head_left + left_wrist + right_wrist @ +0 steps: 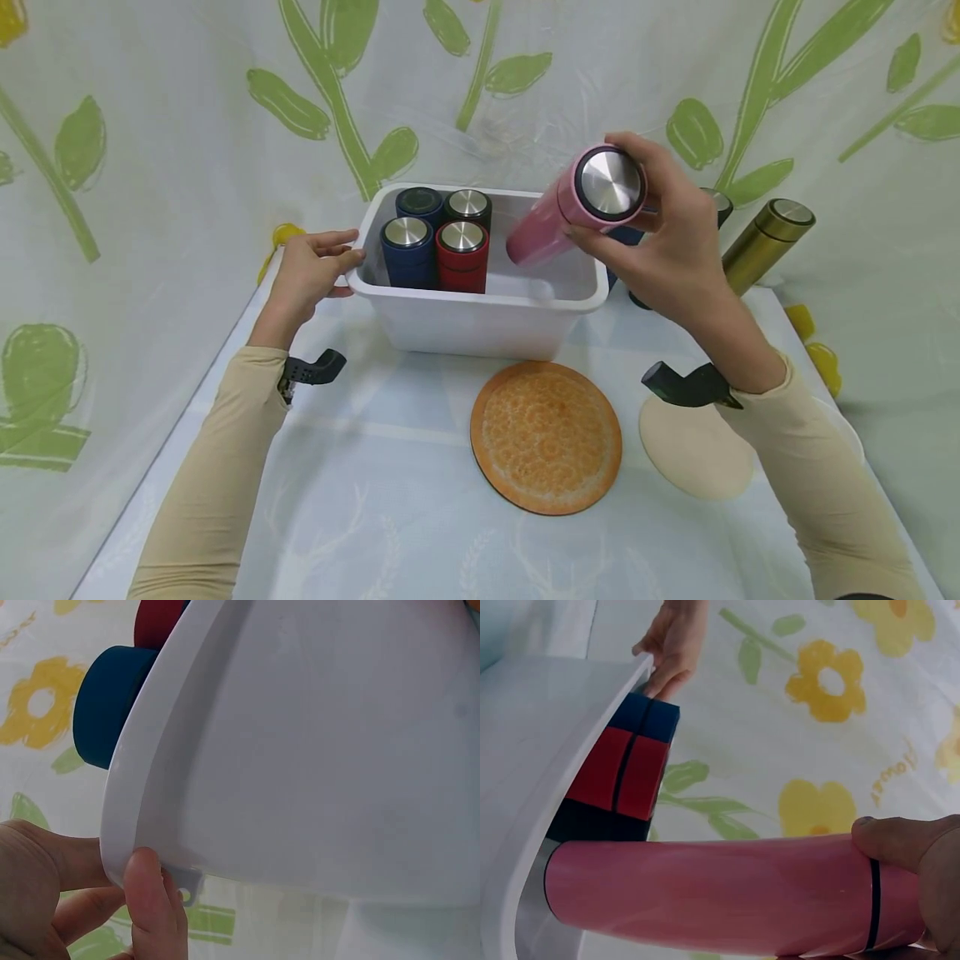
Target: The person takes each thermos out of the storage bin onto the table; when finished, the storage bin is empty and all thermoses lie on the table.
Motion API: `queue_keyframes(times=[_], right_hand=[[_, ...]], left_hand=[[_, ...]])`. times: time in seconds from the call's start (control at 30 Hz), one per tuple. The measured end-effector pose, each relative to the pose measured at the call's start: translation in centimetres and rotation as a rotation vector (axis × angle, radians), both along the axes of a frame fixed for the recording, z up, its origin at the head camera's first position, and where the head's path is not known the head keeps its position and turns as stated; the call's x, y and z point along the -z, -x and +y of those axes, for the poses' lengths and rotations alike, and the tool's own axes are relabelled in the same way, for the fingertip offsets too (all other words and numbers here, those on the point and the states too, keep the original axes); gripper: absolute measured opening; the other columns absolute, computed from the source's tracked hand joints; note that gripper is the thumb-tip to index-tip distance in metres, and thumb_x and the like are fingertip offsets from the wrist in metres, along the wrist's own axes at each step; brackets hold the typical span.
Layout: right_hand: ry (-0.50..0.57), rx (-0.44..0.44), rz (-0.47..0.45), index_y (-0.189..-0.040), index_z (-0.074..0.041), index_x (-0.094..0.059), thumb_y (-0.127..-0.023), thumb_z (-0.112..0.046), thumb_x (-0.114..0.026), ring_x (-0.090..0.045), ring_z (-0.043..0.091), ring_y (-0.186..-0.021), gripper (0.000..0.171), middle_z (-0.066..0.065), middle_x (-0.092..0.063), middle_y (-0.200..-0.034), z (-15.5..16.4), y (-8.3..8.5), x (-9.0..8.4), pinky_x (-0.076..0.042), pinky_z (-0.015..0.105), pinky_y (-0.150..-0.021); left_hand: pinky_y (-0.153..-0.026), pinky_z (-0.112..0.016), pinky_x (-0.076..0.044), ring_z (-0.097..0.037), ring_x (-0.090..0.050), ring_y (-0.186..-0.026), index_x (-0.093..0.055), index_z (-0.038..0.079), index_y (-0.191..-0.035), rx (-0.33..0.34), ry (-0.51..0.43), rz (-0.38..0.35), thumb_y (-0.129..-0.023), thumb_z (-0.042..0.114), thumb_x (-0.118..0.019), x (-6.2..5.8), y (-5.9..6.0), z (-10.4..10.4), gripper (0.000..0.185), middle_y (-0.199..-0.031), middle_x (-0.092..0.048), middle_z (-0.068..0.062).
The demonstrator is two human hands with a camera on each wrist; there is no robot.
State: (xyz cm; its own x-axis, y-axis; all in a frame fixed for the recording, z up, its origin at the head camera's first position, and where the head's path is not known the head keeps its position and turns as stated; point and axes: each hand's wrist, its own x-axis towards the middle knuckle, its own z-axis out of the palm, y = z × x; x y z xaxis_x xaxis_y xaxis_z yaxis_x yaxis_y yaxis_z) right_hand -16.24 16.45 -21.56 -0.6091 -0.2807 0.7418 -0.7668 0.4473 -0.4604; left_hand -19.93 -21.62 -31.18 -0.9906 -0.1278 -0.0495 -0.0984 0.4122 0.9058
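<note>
Pink flask [564, 210] tilted over a white bin [480, 312].
Right hand [663, 242] fingers clamp it at two o'clock; left hand [307, 271] pinches the rim at nine.

Faint cursive script showing on the flowered cloth [900, 761] beside a yellow flower, possibly reading "flower", too blurred to be sure, no readable labels, brands or numbers appearing on anything else

Cloth-covered table [375, 508], white bin [480, 321], orange mat [546, 436], cream mat [693, 450], gold flask [765, 242]
</note>
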Motion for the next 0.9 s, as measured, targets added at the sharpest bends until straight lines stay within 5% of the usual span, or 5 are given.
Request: queue_keyframes(times=[0.5, 0.9], right_hand=[[0.156, 0.003, 0.027, -0.133, 0.007, -0.056, -0.061, 0.022, -0.079, -0.064, 0.023, -0.100, 0.077, 0.012, -0.065, -0.116, 1.9, -3.8, -1.2, -0.055, 0.019, -0.080], [0.419, -0.156, 0.030, -0.124, 0.018, -0.056, -0.059, 0.016, -0.083, -0.061, 0.031, -0.097, 0.071, 0.030, -0.058, -0.118, 4.7, -5.0, -1.2, -0.056, 0.021, -0.083]], left_hand=[[-0.067, -0.026, -0.060, -0.031, -0.060, -0.110, -0.054, 0.011, -0.146, -0.012, -0.019, 0.000, -0.099, 0.020, -0.064, 0.1, -0.1, -0.1, 0.048, -0.138, -0.054, -0.019], [-0.068, -0.026, -0.060, -0.030, -0.060, -0.109, -0.053, 0.010, -0.146, -0.011, -0.025, 0.001, -0.099, 0.020, -0.064, 0.1, -0.3, 0.0, 0.048, -0.136, -0.054, -0.019]])
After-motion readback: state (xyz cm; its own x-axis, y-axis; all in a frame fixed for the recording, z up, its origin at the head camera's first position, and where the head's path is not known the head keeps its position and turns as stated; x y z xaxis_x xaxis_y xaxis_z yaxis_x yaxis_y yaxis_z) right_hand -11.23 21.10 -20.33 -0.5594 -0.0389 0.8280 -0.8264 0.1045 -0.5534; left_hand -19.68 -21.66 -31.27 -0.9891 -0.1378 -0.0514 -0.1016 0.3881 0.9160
